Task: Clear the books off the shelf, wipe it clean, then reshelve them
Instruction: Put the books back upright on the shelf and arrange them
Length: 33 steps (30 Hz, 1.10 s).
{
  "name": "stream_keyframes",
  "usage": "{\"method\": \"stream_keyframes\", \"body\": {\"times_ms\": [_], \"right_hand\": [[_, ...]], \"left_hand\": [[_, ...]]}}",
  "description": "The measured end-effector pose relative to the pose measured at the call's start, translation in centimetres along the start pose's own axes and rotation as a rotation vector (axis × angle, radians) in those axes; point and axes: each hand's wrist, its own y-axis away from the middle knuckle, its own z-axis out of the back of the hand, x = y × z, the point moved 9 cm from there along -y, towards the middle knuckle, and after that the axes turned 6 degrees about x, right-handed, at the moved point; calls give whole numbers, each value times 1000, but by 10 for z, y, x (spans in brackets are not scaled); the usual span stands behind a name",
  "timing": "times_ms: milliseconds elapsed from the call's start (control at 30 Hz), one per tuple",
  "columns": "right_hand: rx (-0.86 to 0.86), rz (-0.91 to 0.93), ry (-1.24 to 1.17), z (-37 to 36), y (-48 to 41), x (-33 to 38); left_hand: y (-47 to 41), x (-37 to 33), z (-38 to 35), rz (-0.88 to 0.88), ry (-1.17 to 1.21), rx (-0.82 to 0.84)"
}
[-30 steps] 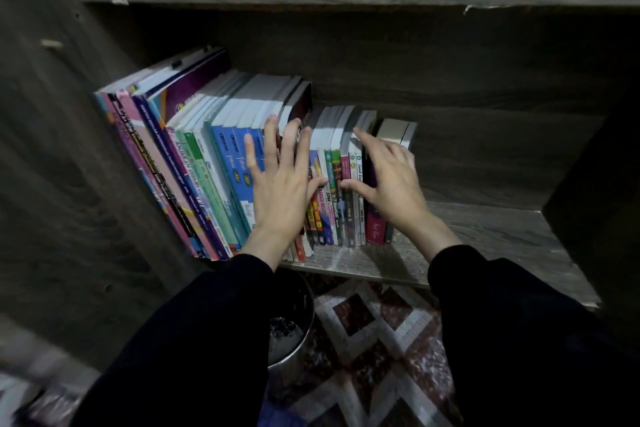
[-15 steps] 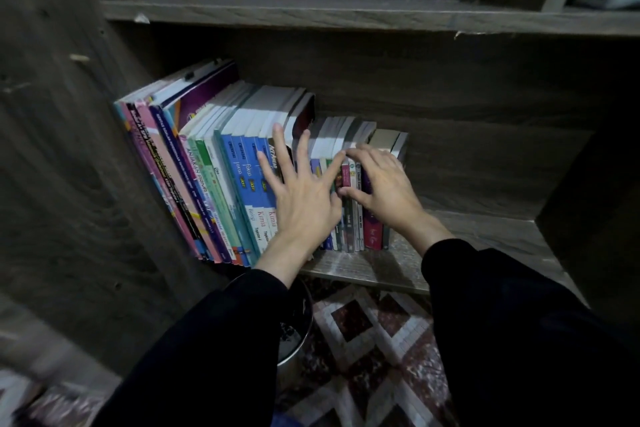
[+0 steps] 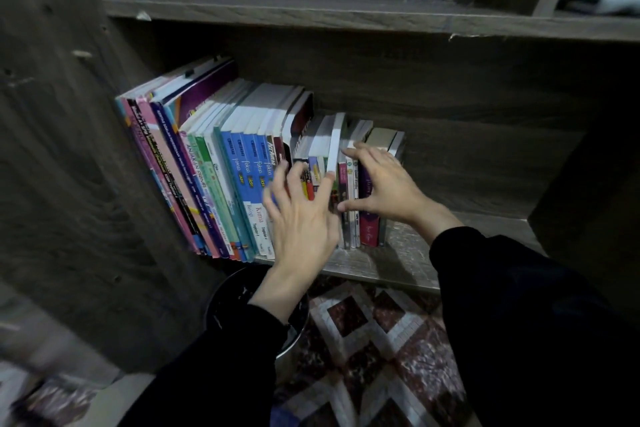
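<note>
The row of books starts hard against the left end of the shelf (image 3: 405, 260), where tall books (image 3: 180, 163) with pink, purple and green spines lean rightward. Next to them stand several blue-spined volumes (image 3: 246, 180). The person's left hand (image 3: 301, 222) comes next, its fingers spread wide and slightly bent. Its fingertips rest on the spines where the blue volumes meet the small books (image 3: 353, 229), and it does not close round anything. Its thumb touches the lower edge of a pale book (image 3: 333, 142), which stands higher than its neighbours. Just right of that, the right hand (image 3: 388, 187) clasps the small books loosely, with its fingers laid over their top edges and its thumb stretched out against their spines lower down. The row ends there, about midway along the board, and beyond it the wood runs bare to the right end. Both arms are in black sleeves. Above is another wooden board (image 3: 346, 15). Below the shelf's front edge a round metal container (image 3: 292, 336) sits on a floor (image 3: 377, 340) patterned in dark red and white diamonds.
</note>
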Motion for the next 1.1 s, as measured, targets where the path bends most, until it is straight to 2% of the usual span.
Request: {"method": "stream_keyframes", "body": {"times_ms": [100,167,267,467,633,800,1100], "right_hand": [[80,9,-2,2,1,1],[91,13,-8,4,2,4],[90,-7,-28,5,0,5],[71,-20,-31,14,-1,15],[258,-52,124,12,-17,32],[386,-60,256,5,-22,51],[293,-135,222,-3,-19,40]], "left_hand": [[-1,-7,-12,53,342,179],[-13,-8,-21,125,480,264],[-17,-9,-17,171,481,316],[31,2,4,236,535,340],[33,2,8,316,666,412],[36,22,56,304,555,468],[19,32,105,258,556,355]]}}
